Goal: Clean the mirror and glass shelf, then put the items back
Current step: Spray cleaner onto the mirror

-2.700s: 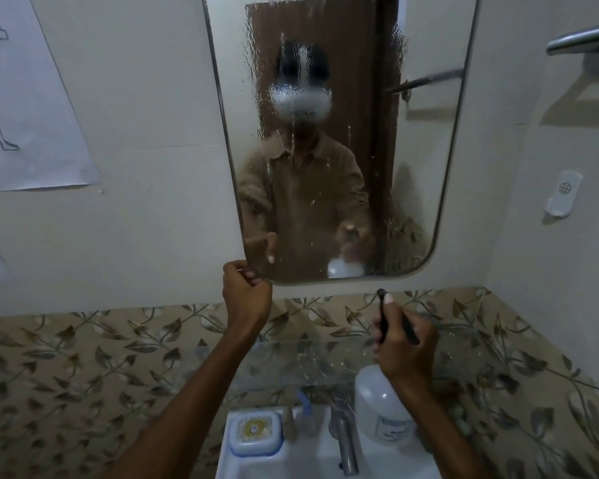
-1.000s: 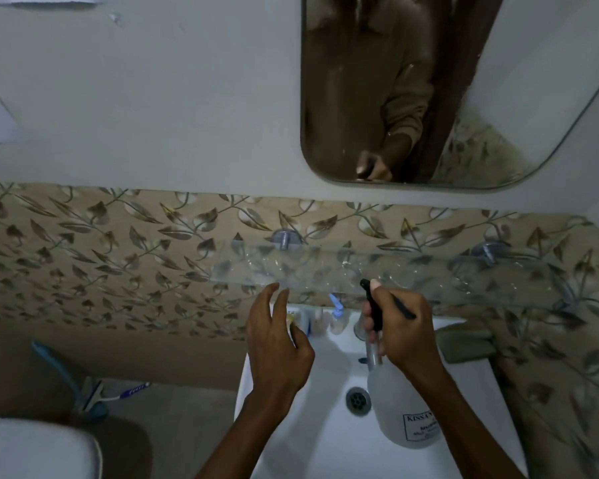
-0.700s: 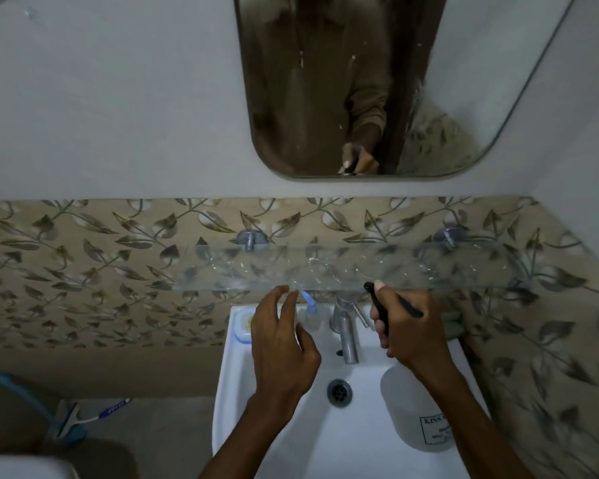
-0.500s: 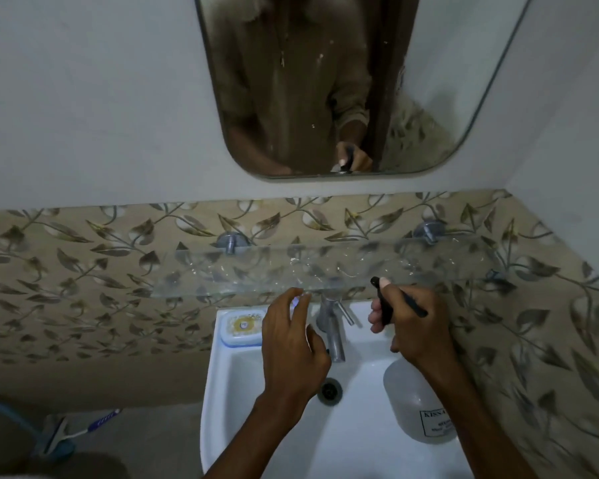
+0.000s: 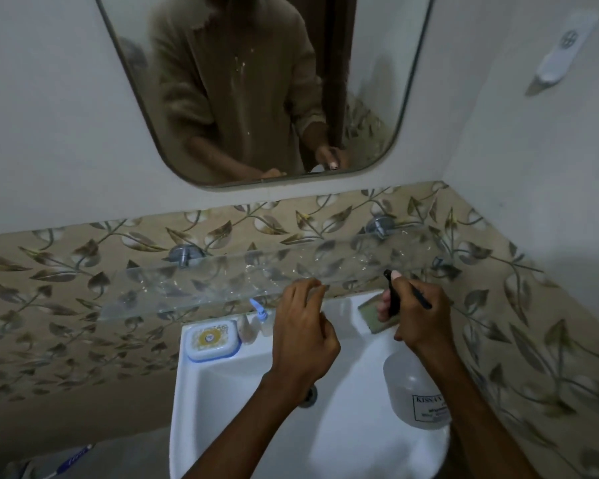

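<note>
The glass shelf (image 5: pixel 256 281), bare and speckled with droplets, awaits wiping below a streaked mirror (image 5: pixel 256 81). The right hand (image 5: pixel 415 312) grips a spray bottle (image 5: pixel 415 392); the left hand (image 5: pixel 305 337) hovers loosely curled, empty. A soap box (image 5: pixel 211 340) waits on the sink (image 5: pixel 194 392).

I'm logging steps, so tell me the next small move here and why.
Probably squeeze the trigger to mist the glass shelf. The right hand grips the spray bottle with its nozzle just below the shelf's front edge, the shelf looks spotted, and the left hand hovers empty beside it.
</note>
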